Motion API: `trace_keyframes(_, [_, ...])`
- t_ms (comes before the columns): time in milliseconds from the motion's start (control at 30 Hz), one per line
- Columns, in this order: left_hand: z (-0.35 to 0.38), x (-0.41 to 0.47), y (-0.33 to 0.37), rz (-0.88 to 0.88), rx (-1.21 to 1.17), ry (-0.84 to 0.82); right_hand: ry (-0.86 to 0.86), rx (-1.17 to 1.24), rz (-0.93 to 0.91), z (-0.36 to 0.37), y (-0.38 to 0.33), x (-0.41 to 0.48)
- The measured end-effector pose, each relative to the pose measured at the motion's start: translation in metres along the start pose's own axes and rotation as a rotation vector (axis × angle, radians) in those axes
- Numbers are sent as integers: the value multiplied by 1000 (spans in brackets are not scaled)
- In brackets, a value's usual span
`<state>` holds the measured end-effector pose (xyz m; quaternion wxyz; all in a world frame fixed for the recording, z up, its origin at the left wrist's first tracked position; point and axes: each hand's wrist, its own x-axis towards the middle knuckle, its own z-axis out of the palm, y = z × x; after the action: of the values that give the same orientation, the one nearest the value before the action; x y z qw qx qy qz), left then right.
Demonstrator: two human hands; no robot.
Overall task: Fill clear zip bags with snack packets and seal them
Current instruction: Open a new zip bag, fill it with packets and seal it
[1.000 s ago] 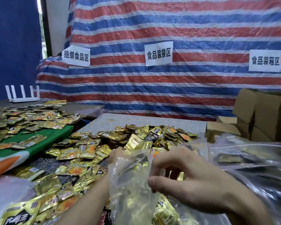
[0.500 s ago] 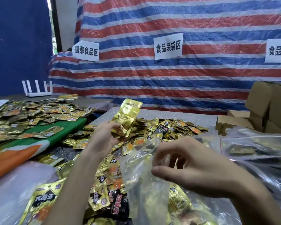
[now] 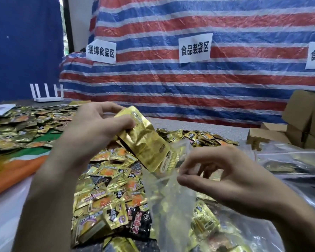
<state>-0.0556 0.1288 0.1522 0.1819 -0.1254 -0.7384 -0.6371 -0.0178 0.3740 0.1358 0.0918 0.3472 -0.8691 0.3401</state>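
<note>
Littering the table, loose packets, cardboard boxes, router

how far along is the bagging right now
Done: some filled bags lie at the right, and the open bag seems to hold some snacks already. In hand: the left hand holds gold packets at its mouth, which the right hand pinches open. Left: sealing this bag, and a large loose pile to get through.
</note>
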Motion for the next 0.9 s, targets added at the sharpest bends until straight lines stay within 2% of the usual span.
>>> trace_keyframes(133, [20,1,-5,-34,201,4,94,7,-47,5,-3,4])
trace_keyframes(333, [44,-4,-10,-18,209,-186,119,-22,-39,9,-3,7])
trace_keyframes(433, [47,-4,-9,-8,250,-197,119,-4,-16,6,-2,5])
trace_keyframes(567, [43,-3,-8,-15,158,-223,93,26,14,3,-3,3])
trace_keyframes(700, [34,0,-8,41,26,-171,72,50,25,-2,-3,0])
trace_keyframes(833, [26,11,-13,-49,-56,-149,-12,88,68,-10,-4,-6])
trace_keyframes(900, [25,21,-25,-85,10,-113,-54,77,111,-11,-1,-6])
